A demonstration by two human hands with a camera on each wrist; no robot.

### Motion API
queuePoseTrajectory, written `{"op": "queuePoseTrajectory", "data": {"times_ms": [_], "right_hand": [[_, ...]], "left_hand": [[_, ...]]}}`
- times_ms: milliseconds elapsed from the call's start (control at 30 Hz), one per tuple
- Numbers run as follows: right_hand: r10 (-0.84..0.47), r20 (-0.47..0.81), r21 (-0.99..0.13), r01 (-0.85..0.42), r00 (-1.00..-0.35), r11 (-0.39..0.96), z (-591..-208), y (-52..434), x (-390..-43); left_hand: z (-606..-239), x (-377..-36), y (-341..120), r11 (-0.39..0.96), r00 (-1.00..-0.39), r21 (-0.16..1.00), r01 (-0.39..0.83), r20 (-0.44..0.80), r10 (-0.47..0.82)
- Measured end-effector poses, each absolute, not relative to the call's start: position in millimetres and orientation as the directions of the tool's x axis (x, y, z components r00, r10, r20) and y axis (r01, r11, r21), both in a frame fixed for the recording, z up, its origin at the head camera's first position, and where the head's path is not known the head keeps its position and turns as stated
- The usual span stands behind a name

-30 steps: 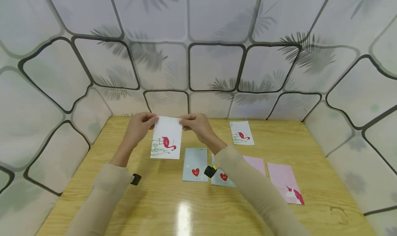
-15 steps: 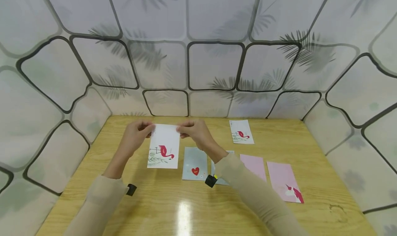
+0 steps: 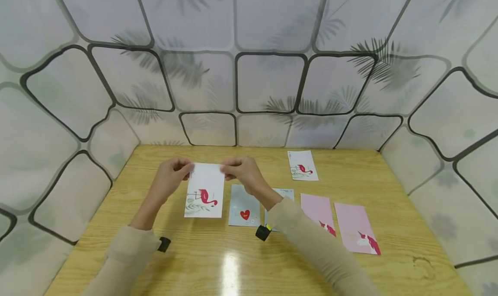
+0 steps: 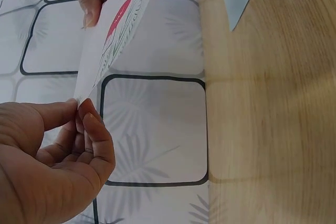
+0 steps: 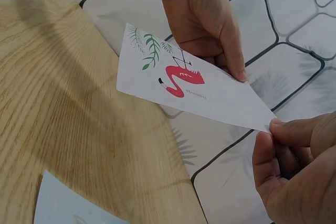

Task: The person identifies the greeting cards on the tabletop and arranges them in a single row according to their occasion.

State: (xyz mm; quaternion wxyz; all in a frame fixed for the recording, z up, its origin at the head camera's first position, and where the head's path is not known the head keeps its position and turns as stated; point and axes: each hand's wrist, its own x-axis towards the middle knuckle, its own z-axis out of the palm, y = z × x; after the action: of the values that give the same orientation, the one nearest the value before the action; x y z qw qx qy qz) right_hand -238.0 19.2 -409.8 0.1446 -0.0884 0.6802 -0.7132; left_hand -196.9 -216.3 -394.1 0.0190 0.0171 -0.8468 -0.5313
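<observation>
A white card with a red flamingo and green leaves point(image 3: 204, 188) is held up by its two top corners, its lower edge above the table. My left hand point(image 3: 169, 177) pinches the top left corner between thumb and fingers; in the left wrist view that hand point(image 4: 58, 161) grips the very tip. At the top right corner my right hand point(image 3: 245, 173) pinches the card, and the right wrist view shows thumb and finger of this hand point(image 5: 299, 156) on it. Just right of the held card lies a pale blue card with a red heart point(image 3: 244, 205).
A second blue card point(image 3: 285, 194) is partly covered by the right forearm. Two pink unicorn cards point(image 3: 317, 207) point(image 3: 354, 224) lie further right, one partly behind the sleeve. Another flamingo card point(image 3: 303, 165) lies at the back of the wooden table point(image 3: 194, 261). Patterned walls point(image 3: 268, 84) surround it.
Both hands have come down and nearer with the flamingo card, still gripping its top corners. The right forearm has shifted, showing more of the nearer pink card. The other cards have stayed put.
</observation>
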Motion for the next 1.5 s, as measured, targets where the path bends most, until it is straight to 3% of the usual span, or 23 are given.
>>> {"op": "queuePoseTrajectory", "data": {"times_ms": [867,1500], "right_hand": [[-0.281,-0.128,-0.992,0.125,-0.951,0.028,-457,9,-246],[-0.240,-0.123,-0.988,0.094,-0.963,0.126,-474,0,-256]], "left_hand": [[-439,-208,-220,0.431,-0.994,0.896,-0.105,-0.090,-0.055],[-459,-225,-222,0.516,-0.991,0.847,-0.131,-0.103,-0.082]]}}
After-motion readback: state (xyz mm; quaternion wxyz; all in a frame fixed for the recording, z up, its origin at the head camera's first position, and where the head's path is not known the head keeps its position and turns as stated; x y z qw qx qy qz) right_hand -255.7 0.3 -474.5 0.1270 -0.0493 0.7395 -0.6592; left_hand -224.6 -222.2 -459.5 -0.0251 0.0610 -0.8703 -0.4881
